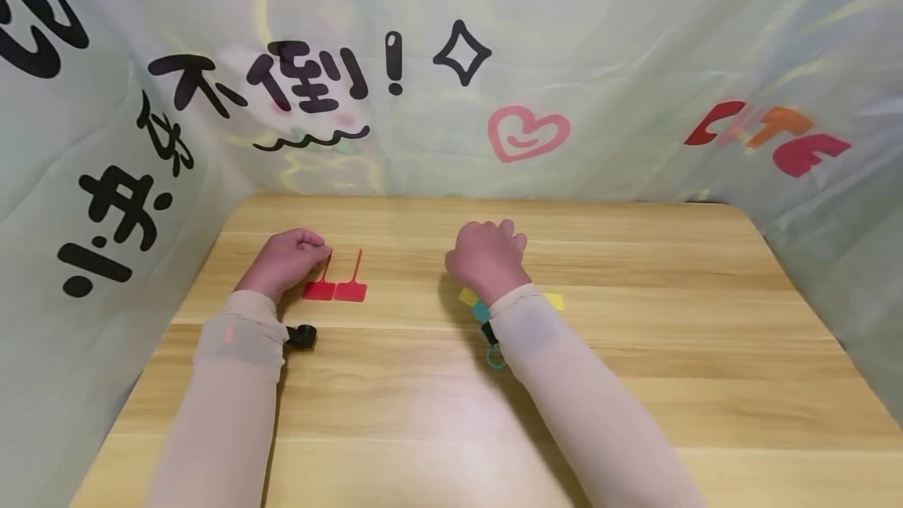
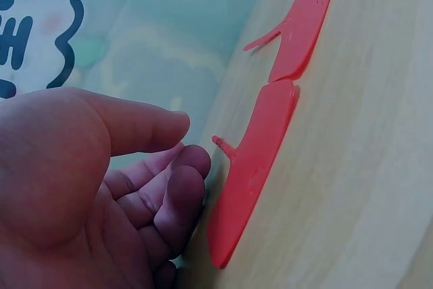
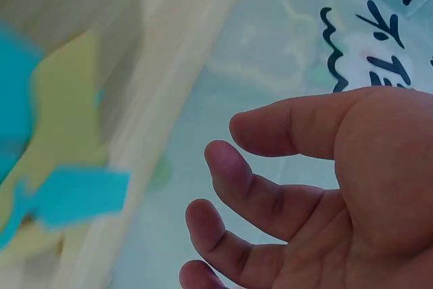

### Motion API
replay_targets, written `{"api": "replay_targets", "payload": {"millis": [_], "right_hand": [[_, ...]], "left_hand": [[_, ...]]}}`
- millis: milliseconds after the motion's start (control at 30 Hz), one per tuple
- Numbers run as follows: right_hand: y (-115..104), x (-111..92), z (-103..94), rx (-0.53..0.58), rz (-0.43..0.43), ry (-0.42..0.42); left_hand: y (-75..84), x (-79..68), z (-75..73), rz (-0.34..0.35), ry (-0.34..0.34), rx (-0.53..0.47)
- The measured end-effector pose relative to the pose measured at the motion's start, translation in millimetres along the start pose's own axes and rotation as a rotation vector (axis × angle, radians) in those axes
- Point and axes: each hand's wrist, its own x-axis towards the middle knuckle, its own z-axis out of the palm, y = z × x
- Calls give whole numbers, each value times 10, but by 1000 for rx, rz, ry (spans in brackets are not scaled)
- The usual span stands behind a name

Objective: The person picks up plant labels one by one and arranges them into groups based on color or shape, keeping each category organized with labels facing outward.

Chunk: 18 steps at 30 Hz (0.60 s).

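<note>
Two flat red tags with thin tails, like cable-tie labels, lie side by side on the wooden table, a left one (image 1: 319, 291) and a right one (image 1: 350, 292). My left hand (image 1: 288, 259) is at the left tag's tail; in the left wrist view its fingers curl loosely, with a gap between thumb and tail. My right hand (image 1: 487, 255) hovers with loosely bent, spread fingers and holds nothing. Under that wrist, partly hidden by the sleeve, lie yellow tags (image 1: 468, 297) and blue tags (image 1: 481, 312). The right wrist view shows a blue tag (image 3: 84, 194) overlapping a yellow one (image 3: 67, 99).
A teal loop (image 1: 497, 358) lies below the blue tag, beside the right sleeve. The black wrist camera (image 1: 302, 337) sticks out from the left cuff. Behind the wooden table (image 1: 635, 320) hangs a pale printed cloth (image 1: 621, 38), which also encloses the sides.
</note>
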Motion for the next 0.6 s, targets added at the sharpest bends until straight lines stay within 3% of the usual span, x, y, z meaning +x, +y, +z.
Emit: {"api": "replay_targets", "payload": {"millis": [600], "right_hand": [[802, -381, 39, -56, 87, -71]], "left_hand": [[11, -41, -15, 19, -3, -9]]}}
